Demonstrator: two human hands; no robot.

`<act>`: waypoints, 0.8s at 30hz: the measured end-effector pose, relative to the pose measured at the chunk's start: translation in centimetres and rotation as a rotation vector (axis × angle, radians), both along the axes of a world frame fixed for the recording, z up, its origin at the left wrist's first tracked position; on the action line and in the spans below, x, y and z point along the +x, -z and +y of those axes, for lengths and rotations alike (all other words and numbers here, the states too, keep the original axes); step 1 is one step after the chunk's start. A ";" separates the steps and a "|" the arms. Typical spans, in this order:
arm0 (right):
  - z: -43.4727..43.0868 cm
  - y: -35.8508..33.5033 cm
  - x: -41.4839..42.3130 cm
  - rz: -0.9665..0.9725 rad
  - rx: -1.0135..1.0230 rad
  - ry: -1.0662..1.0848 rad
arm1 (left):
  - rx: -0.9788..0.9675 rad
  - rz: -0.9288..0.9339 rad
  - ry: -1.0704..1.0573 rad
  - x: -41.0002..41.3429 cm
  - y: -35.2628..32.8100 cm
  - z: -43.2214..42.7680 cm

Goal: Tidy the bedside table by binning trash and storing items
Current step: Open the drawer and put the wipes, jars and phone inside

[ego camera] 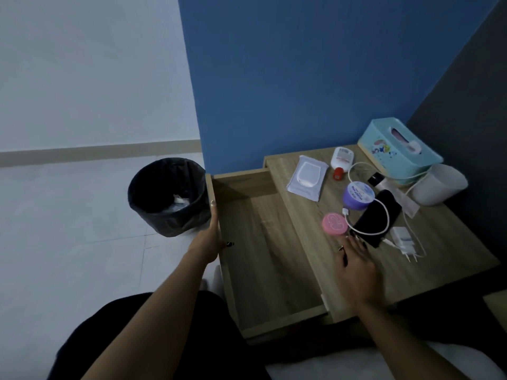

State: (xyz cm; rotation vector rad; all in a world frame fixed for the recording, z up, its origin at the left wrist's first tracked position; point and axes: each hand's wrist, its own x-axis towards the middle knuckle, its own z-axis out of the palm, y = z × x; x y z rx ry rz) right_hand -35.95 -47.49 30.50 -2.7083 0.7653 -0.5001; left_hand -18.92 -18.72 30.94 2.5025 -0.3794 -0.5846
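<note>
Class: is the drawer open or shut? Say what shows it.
Open: the drawer is pulled out, its bare floor visible, the left hand holding its front.

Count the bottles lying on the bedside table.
2. A red-capped white bottle lies at the back beside the wipes pack; a black-capped bottle lies between the tissue box and the phone. More could hide behind the tissue box.

Blue wall (288, 78), white wall (82, 64), pale tiled floor (68, 229), beige skirting (96, 152)
</note>
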 end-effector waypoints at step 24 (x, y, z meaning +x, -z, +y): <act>4.7 -6.4 14.4 -0.265 0.100 -0.051 | -0.268 -0.049 -0.410 5.7 3.1 -1.4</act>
